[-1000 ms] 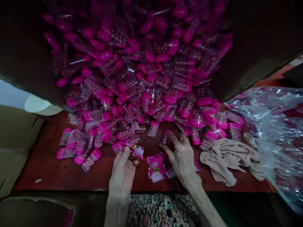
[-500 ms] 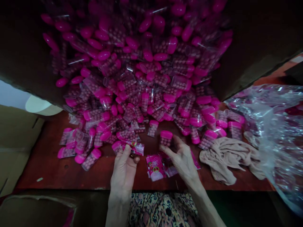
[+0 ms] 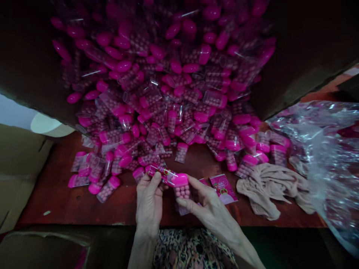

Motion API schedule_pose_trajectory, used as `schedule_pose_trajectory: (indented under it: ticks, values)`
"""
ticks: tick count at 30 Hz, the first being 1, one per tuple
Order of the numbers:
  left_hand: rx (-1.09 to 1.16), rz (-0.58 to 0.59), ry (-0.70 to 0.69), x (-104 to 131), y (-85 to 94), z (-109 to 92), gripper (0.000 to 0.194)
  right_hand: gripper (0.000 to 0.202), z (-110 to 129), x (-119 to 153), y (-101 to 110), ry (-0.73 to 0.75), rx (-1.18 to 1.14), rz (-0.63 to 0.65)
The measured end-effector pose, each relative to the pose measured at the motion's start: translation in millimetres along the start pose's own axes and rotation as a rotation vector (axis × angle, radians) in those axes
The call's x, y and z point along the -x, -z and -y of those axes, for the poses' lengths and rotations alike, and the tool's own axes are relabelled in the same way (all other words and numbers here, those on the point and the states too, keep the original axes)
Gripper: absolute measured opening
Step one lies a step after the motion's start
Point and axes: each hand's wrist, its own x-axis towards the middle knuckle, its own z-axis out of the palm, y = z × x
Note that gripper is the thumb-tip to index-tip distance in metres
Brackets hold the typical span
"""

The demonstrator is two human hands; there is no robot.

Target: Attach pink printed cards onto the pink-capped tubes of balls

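Note:
My left hand (image 3: pixel 149 203) pinches a pink printed plastic sleeve label (image 3: pixel 167 175) between thumb and fingers. In my right hand (image 3: pixel 206 203) is a small clear bottle (image 3: pixel 183 192) of pink balls with a bright pink cap, gripped between thumb and forefinger. The capped end meets the right end of the sleeve; whether it has entered the sleeve I cannot tell. Beneath and beside my right hand lie flat printed labels (image 3: pixel 223 189), partly hidden by the hand and bottle.
A large heap of similar bottles (image 3: pixel 174 116) spills from a dark box onto the red-brown table (image 3: pixel 70 209). To the right are a crumpled beige cloth (image 3: pixel 272 183) and a clear plastic bag (image 3: pixel 331 149). A white round container (image 3: pixel 50 125) stands at the left.
My right hand has brought its bottle left and down to the sleeve, uncovering a label at the right. My left hand has shifted slightly right, still holding the sleeve.

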Motion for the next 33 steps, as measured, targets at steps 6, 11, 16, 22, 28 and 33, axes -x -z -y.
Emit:
schedule_pose_trajectory:
  ticks: [6, 11, 16, 22, 28, 33]
  values:
    - [-0.037, 0.07, 0.016, 4.4, -8.1, 0.5, 0.018, 0.049, -4.4, 5.2, 7.3, 0.011, 0.056, -0.002]
    - [-0.059, 0.033, 0.028, 8.5, -12.6, 6.4, 0.016, 0.054, -24.3, 18.8, 6.9, 0.035, 0.263, -0.188]
    - [-0.085, 0.023, 0.012, 11.9, -17.7, 12.0, 0.015, 0.055, -32.8, 25.5, 3.9, 0.119, 0.299, -0.199]
    - [-0.108, 0.04, 0.056, 7.2, -17.6, 14.9, 0.016, 0.055, -23.0, 31.0, 11.6, 0.175, 0.277, -0.067]
    - [-0.128, 0.045, 0.067, 10.8, -16.0, 14.2, 0.017, 0.054, -21.9, 29.4, 18.1, -0.036, 0.219, -0.073]
    - [-0.093, 0.072, 0.02, 15.5, -15.9, 15.5, 0.018, 0.055, -19.1, 19.4, 18.3, -0.203, 0.107, -0.073]
